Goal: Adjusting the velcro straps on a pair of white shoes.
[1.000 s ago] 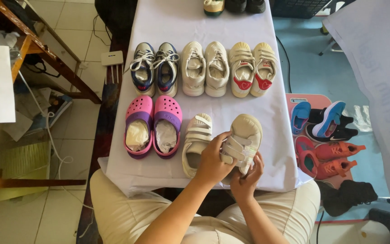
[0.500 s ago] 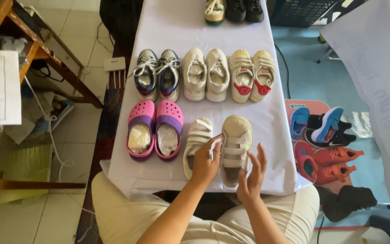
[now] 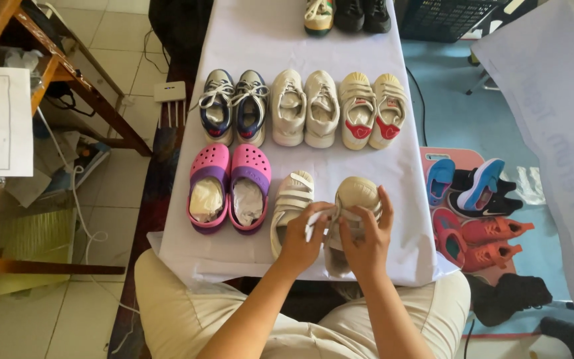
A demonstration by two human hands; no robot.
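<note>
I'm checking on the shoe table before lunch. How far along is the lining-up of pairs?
Done: the blue laced pair, two cream pairs and the pink clogs sit side by side. In hand: both hands, left hand and right hand, work a strap on the beige shoe beside its mate. Left: the shoes on the floor.

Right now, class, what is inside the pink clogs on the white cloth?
Crumpled pale stuffing fills both pink clogs. Their insoles beneath it are covered, so cannot be seen.

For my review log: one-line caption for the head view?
Both hands, left hand and right hand, handle a cream strap shoe on a white-covered table beside its mate.
</note>
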